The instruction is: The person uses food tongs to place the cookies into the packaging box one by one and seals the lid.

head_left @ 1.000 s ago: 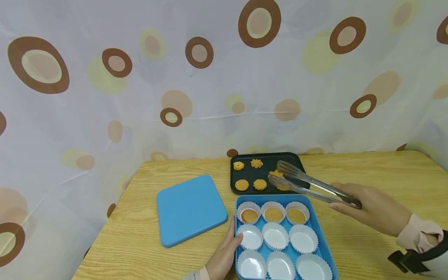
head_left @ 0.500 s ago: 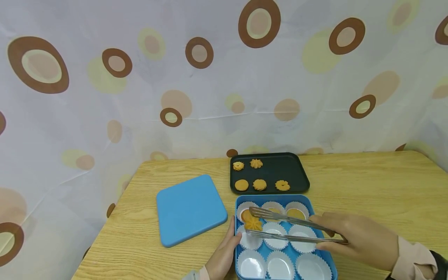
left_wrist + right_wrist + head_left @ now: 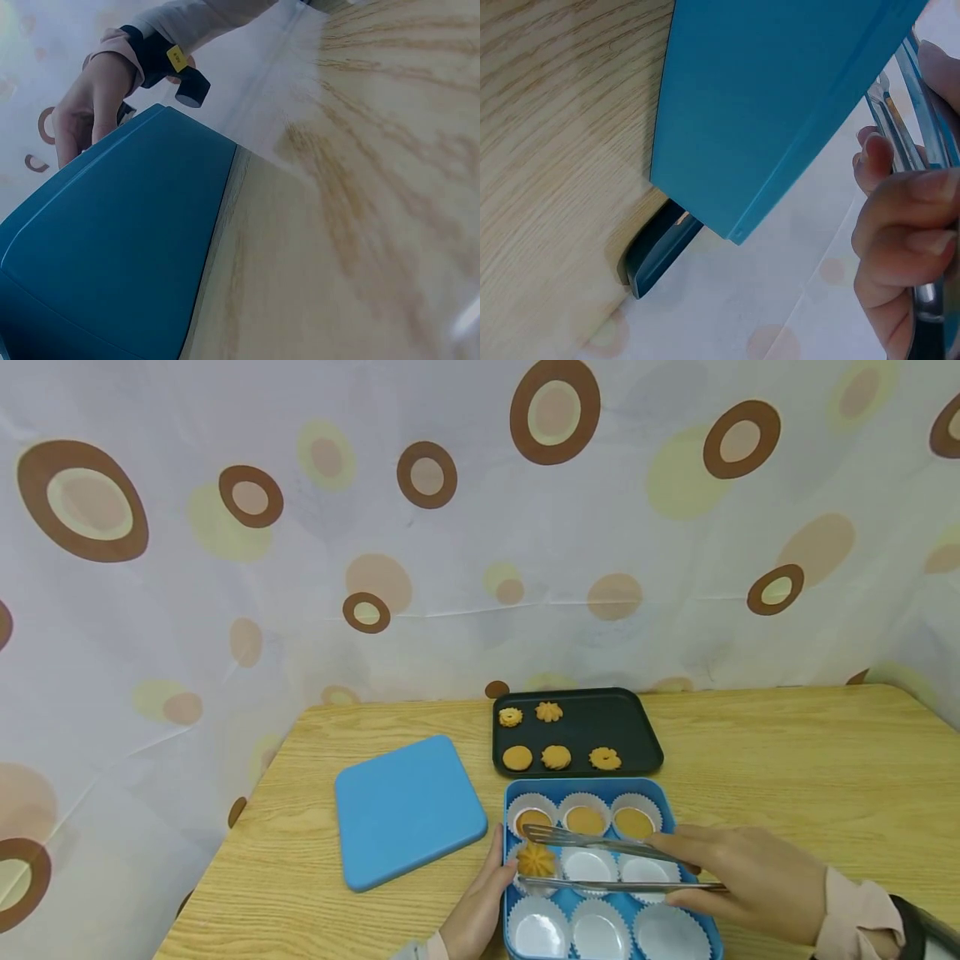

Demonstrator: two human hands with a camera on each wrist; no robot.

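My right hand [image 3: 772, 881] grips metal tongs [image 3: 615, 887] over a blue box [image 3: 701, 906] holding rows of white paper cups. The tongs' two arms stand spread on either side of a ridged, star-shaped cookie [image 3: 537, 861], which is at the left cup of the middle row. In the right wrist view, fingers [image 3: 904, 262] curl around the tongs [image 3: 900, 139]. My left hand [image 3: 480, 902] holds the box's left wall, thumb over the rim and fingers outside. The left wrist view shows that blue wall [image 3: 127, 240] but not the hand holding it.
Round cookies [image 3: 585, 820] lie in the three back cups. Behind the box, a black tray [image 3: 600, 722] carries several cookies along its left and front. A blue lid [image 3: 408, 814] lies on the wooden table [image 3: 787, 760] to the left. A patterned cloth [image 3: 465, 543] hangs behind.
The tongs took the star-shaped cookie from the black tray to the middle row's left cup, then spread apart around it. My left hand stayed on the box.
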